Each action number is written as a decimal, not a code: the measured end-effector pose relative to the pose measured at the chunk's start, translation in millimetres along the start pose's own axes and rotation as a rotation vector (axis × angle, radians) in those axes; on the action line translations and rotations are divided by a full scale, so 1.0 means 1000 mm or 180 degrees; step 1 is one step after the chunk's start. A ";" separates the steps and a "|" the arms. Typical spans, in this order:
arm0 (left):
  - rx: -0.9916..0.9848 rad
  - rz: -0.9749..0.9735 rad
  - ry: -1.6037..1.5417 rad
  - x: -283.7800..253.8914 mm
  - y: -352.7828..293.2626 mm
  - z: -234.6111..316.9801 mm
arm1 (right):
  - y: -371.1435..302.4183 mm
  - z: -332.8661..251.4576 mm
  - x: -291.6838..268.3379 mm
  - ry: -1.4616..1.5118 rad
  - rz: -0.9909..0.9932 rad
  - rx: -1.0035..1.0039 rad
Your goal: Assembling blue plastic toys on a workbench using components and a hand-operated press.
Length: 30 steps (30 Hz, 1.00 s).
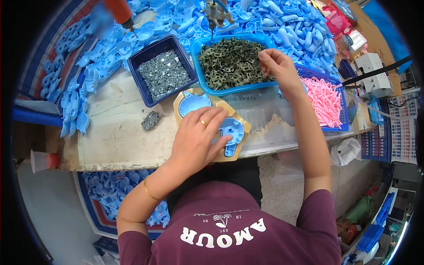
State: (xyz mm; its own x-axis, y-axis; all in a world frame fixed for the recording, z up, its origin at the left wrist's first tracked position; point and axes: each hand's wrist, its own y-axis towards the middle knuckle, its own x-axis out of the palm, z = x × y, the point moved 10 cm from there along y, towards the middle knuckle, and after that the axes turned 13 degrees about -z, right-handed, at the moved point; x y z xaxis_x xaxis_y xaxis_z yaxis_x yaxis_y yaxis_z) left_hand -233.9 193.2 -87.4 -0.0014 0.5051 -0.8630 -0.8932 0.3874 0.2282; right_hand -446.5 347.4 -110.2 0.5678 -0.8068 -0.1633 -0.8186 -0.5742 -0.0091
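Nearest to us is the maroon shirt [221, 216] with white print, and from its sleeves our two bare forearms reach over the counter [119, 145]. We have our left hand [198, 134] laid over the middle of a tan holder [218, 104], its grip loosely spread, with the thumb apart from the fingers and lying over the right blue part [237, 129]; we cannot tell whether it presses on it. Just above the fingers, the left blue part [194, 102], a rounded shell, sits in the holder's other end. On that hand we see a gold ring [203, 123], and on the wrist a gold bracelet [149, 190]. Our right hand [270, 63] is at the right side of a light-blue bin [212, 91] filled with olive-green pieces [229, 62]; its grip draws thumb and forefinger close together, and we cannot tell whether they pinch a piece. Left of that bin stands a navy tray [174, 93] of small metal pieces [163, 73], with a little metal heap [151, 120] on the counter below it. To the right, a blue basket [346, 112] holds pink pieces [324, 101]. Beyond, we see blue mouldings [300, 33] piled deep, and an orange tool [117, 11] hangs at the upper left.
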 end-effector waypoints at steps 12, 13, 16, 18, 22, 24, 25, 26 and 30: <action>-0.0773 0.0641 -0.2687 0.012 0.024 -0.041 | -0.084 -0.005 0.084 0.0705 -0.0326 0.0194; -0.0798 0.0327 -0.2556 0.014 0.021 -0.038 | -0.091 -0.006 0.076 0.0360 -0.0388 0.0319; -0.0947 0.0363 -0.2507 0.006 0.008 -0.040 | -0.109 -0.014 -0.017 -0.0879 0.0407 0.0055; -0.1225 0.0402 -0.2758 0.006 -0.002 -0.049 | -0.125 -0.017 -0.095 -0.2030 0.1148 0.0044; -0.1094 0.0171 -0.2582 0.006 -0.003 -0.050 | -0.154 0.006 -0.197 -0.3322 0.1902 0.0548; -0.1115 0.0158 -0.2756 0.008 -0.004 -0.050 | -0.144 0.015 -0.196 -0.3628 0.1434 0.0329; -0.1150 0.0149 -0.2927 0.010 -0.005 -0.051 | -0.143 0.018 -0.197 -0.3626 0.1436 0.0327; -0.1147 0.0148 -0.2924 0.009 -0.005 -0.051 | -0.138 0.019 -0.189 -0.4048 0.1243 0.0247; -0.1247 0.0058 -0.3202 0.015 -0.006 -0.055 | -0.133 0.025 -0.185 -0.4472 0.0884 0.0462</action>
State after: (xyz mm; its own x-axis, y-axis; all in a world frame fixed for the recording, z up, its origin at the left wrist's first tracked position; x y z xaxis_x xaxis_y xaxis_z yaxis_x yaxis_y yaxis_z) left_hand -253.5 156.5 -126.3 0.1943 0.9794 -0.0543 -0.9788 0.1899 -0.0770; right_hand -444.6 576.9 -103.8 -0.0923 -0.0368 -0.9950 -0.9366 -0.3360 0.0993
